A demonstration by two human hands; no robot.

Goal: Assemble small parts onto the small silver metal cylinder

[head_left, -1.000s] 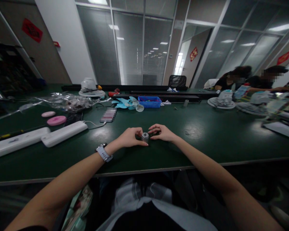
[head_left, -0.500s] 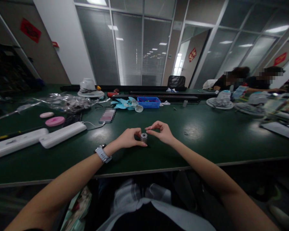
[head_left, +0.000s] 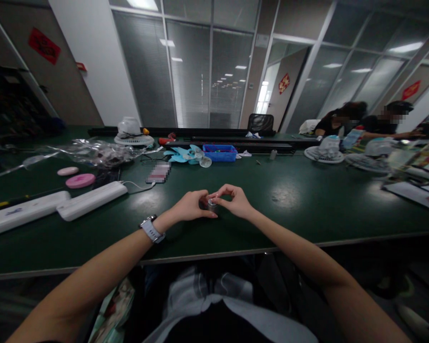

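Dim, with glare on tabletop (head_left: 286,194)

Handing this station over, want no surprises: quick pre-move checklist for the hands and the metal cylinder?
1. Metal cylinder upright on the green table: ok.
2. Left hand steadying it: ok, thumb and fingers around its side; grip firmness can't be seen.
3. Cylinder top in full view: not ok, right hand partly covers it, thumb and forefinger at the top.
4. Small part between the right fingertips: cannot tell, too small and hidden.
5. Phone cable away from both hands: ok, lies beyond the left hand, near the phone.
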